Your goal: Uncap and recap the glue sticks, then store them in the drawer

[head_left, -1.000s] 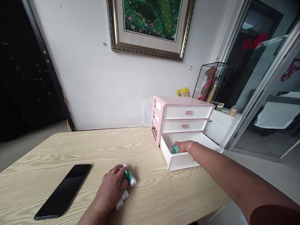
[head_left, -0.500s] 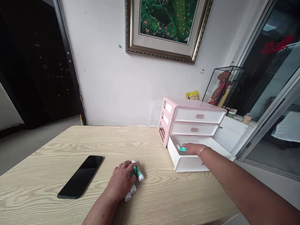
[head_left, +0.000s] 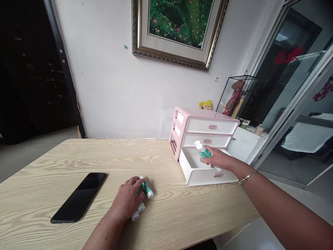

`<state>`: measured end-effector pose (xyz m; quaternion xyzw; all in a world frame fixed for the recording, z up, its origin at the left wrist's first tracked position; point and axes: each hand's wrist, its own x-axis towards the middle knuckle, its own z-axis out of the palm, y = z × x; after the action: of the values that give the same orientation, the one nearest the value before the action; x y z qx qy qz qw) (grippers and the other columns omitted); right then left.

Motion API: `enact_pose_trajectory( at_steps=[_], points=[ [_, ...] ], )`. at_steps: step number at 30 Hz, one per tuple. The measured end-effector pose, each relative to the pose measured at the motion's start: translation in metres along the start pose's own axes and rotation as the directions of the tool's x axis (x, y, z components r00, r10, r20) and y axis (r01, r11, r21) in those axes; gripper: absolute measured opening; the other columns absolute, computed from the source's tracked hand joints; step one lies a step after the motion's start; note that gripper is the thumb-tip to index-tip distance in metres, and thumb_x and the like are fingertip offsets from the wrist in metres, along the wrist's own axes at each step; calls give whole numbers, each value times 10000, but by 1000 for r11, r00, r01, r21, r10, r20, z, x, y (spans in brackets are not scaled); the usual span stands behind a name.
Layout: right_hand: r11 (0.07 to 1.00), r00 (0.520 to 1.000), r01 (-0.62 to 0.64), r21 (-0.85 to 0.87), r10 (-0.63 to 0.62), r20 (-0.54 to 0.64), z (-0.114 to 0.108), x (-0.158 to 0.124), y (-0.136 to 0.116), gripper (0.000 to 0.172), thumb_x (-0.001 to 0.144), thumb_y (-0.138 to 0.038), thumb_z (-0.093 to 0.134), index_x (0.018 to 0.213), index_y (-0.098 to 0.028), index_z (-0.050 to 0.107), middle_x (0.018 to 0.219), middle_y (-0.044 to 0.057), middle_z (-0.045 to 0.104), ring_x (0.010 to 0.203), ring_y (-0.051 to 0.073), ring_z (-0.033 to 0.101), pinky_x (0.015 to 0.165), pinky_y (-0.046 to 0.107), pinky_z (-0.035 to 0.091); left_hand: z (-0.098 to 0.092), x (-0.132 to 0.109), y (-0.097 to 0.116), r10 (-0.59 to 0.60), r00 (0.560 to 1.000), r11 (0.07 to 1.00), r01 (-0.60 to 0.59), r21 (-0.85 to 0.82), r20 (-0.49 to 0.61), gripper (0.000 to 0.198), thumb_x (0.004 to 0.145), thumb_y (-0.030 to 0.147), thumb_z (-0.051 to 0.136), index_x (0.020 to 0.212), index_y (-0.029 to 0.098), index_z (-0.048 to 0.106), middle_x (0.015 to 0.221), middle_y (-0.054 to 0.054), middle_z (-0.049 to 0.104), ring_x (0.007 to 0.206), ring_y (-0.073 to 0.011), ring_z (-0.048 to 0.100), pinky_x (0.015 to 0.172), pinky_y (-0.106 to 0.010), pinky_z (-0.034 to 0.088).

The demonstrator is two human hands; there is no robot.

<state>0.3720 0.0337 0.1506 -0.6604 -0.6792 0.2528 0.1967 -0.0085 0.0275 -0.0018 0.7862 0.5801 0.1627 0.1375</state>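
Observation:
My right hand (head_left: 217, 158), closed, grips green-and-white glue sticks (head_left: 206, 153) above the open bottom drawer (head_left: 191, 176) of a pink and white drawer unit (head_left: 184, 116). Two white ends show at its fingertips. On the table, my left hand (head_left: 129, 196) lies curled over more glue sticks (head_left: 141, 207), keeping them side by side. Its index fingertip touches the outermost glue stick (head_left: 147, 188); the others are partly hidden under the palm and thumb.
A black phone (head_left: 79, 198) lies on the wooden table (head_left: 109, 156) to the left of my left hand. Behind the drawer unit are a yellow packet (head_left: 206, 105) and a glass case (head_left: 234, 95) with a figure inside. A framed picture (head_left: 171, 59) hangs on the wall.
My right hand has risen out of the bottom drawer with the glue sticks, which were low inside it before. The left hand stays on its glue sticks. The view has turned slightly right.

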Motion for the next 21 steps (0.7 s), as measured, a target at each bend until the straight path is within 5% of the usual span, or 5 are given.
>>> enact_pose_trajectory(
  at_steps=[3,7,14,21],
  points=[
    [878,972,-31,477,-85,220,20,-22,-18,366,725,-449,773,909,-176,614,766,33,645,666,164,609,596,278,499,5,2,-6,29,999,999,-29,-17,-21,487,881,211,470,1342,306,597,1444,-71,534,1311,-260,501,1047,-430,389],
    [687,917,-148,712,-174,358,50,-36,-34,385,646,-394,845,869,-154,643,829,41,653,713,172,655,590,284,538,9,5,-11,47,998,998,-48,-30,-37,458,915,220,437,1329,315,607,1436,-64,543,1302,-263,508,1036,-444,401],
    [629,848,-375,681,-64,526,106,-27,-51,393,607,-364,867,809,-134,621,825,32,639,674,172,667,554,309,575,6,7,-13,50,998,996,-52,-78,-33,450,933,198,384,1295,305,630,1421,-59,555,1275,-242,528,1029,-420,416],
    [641,790,-517,567,102,605,157,3,-48,248,782,-286,743,851,-165,538,766,8,613,556,142,640,491,289,562,3,6,-17,87,995,987,-92,-132,-45,467,926,160,357,1271,289,645,1370,-52,599,1254,-229,550,1046,-400,416]
  ],
)
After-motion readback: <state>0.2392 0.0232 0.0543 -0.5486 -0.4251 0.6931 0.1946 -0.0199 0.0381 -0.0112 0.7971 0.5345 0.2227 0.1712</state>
